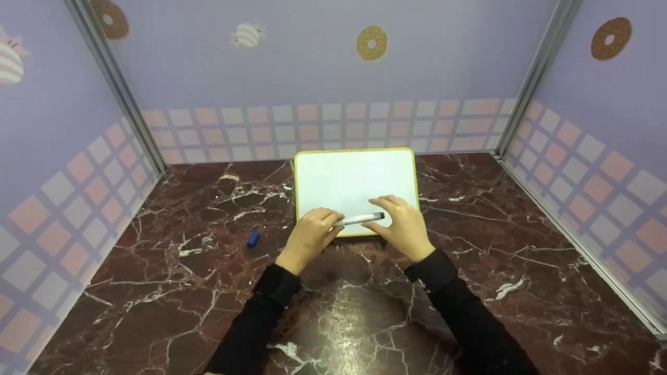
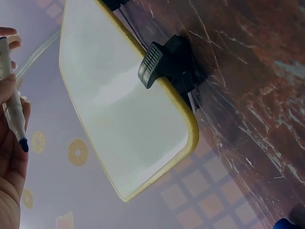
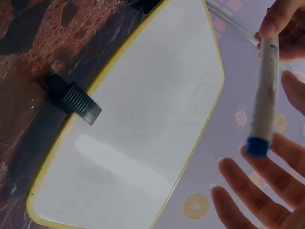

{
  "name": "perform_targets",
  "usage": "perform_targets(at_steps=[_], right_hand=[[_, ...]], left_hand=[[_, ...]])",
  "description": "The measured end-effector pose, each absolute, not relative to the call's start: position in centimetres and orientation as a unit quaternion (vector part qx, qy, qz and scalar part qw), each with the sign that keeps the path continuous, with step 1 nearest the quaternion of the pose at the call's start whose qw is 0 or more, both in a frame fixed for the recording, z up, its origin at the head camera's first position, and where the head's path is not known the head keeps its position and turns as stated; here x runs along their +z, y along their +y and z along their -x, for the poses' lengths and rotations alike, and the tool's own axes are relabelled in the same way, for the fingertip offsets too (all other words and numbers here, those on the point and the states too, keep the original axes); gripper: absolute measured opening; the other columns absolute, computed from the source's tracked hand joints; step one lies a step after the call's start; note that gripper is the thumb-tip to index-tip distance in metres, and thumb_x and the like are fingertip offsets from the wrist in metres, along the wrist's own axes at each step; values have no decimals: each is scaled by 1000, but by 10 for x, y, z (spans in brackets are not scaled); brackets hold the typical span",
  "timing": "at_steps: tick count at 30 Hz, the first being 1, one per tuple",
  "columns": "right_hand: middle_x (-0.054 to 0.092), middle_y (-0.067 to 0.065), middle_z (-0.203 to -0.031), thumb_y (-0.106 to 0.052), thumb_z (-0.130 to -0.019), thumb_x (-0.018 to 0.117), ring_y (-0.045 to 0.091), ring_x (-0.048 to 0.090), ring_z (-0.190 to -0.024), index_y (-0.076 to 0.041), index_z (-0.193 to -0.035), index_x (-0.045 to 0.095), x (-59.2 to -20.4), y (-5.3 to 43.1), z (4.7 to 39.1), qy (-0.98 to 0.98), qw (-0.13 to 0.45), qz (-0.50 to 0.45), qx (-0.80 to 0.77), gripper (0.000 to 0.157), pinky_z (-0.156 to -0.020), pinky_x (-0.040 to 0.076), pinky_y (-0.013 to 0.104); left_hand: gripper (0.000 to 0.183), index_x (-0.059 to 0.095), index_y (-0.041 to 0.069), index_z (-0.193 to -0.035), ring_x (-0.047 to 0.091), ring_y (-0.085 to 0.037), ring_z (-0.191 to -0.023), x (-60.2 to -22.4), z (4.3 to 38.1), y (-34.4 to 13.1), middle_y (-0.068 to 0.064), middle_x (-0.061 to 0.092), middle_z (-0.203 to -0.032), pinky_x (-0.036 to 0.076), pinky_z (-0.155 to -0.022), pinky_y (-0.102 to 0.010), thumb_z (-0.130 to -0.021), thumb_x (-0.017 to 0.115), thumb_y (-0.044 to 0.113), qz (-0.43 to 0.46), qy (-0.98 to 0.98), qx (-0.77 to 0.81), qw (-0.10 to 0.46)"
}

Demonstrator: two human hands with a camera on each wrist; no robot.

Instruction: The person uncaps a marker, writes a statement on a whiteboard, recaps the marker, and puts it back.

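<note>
My left hand (image 1: 311,232) pinches a white marker (image 1: 359,219) near its left end, in front of a small whiteboard (image 1: 354,179). The left wrist view shows the thumb across the marker's barrel (image 2: 14,112) and its bare dark blue tip. In the right wrist view the marker's other end is a blue plug (image 3: 258,147). My right hand (image 1: 404,226) is around that end with spread fingers; whether one touches it I cannot tell. A blue marker cap (image 1: 252,239) lies on the table left of my left hand, also in the left wrist view's corner (image 2: 284,223).
The whiteboard has a yellow frame and leans upright in black clip feet (image 2: 152,64) on the dark red marbled table (image 1: 172,302). Patterned purple panels (image 1: 312,67) stand behind and at both sides, joined by metal posts (image 1: 117,83).
</note>
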State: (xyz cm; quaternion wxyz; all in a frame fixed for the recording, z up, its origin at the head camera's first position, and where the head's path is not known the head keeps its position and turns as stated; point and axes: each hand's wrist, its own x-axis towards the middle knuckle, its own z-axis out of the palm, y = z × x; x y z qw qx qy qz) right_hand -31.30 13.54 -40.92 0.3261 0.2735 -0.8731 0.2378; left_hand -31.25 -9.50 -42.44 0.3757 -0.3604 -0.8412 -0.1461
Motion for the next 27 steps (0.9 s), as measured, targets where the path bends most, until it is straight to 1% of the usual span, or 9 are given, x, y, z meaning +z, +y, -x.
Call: perform_targets(at_steps=[3,8,10,12,15,19,22,24,27], right_hand=[[71,13,-110,-33,-77,85,30,69,-90,-7,-120,70,-413,139,319,-862,320,-265,291,52,-71,60,43],[69,20,-109,-20,-78,86,33,69,-81,-2,-123,68,-423,139,327,-827,262,-256,426,52,-68,62,46],[69,22,-109,-15,-78,85,33,70,-78,1,-123,67,-427,137,329,-810,236,-246,477,51,-65,63,41],[69,22,-110,-11,-79,84,31,71,-77,2,-122,67,-430,135,331,-794,208,-235,521,48,-60,61,30],[69,23,-113,-4,-83,78,23,71,-78,6,-125,64,-430,131,328,-767,138,-216,588,45,-61,55,20],[72,10,-108,0,-88,72,14,70,-82,10,-129,59,-432,126,325,-708,56,-211,672,45,-69,56,21],[75,-1,-100,0,-88,71,12,69,-81,12,-128,58,-439,122,327,-651,24,-215,727,44,-71,57,22],[75,-1,-101,2,-89,70,10,69,-80,13,-128,57,-440,119,326,-618,5,-211,757,43,-71,57,22],[74,1,-104,5,-90,66,9,68,-81,9,-127,61,-442,115,324,-574,-21,-201,793,37,-71,55,18]], left_hand=[[18,73,6,-99,69,-21,-86,-423,312,-96,-5,74,-94,60,-81,-33,-84,78,14,349,-840,-168,379],[19,73,5,-100,70,-23,-88,-422,311,-95,-6,74,-95,60,-82,-34,-85,77,14,341,-839,-191,378],[19,73,5,-101,70,-23,-89,-422,311,-94,-7,74,-96,60,-83,-35,-85,77,14,339,-839,-194,378],[19,73,5,-102,70,-24,-89,-422,311,-93,-7,74,-97,60,-84,-35,-85,77,14,337,-839,-196,380],[19,73,6,-102,69,-23,-90,-422,310,-92,-6,73,-97,60,-84,-34,-86,76,14,336,-838,-198,382],[18,72,6,-102,69,-22,-90,-422,310,-90,-5,73,-97,59,-84,-32,-86,76,15,338,-838,-198,381],[18,72,7,-101,69,-22,-89,-422,309,-89,-5,73,-96,59,-83,-32,-86,76,16,339,-840,-192,378],[17,72,7,-101,69,-21,-89,-423,308,-88,-5,73,-96,60,-83,-32,-86,76,16,339,-842,-187,377],[18,72,6,-100,69,-21,-89,-424,308,-87,-5,73,-96,60,-82,-32,-85,77,15,340,-843,-185,375]])
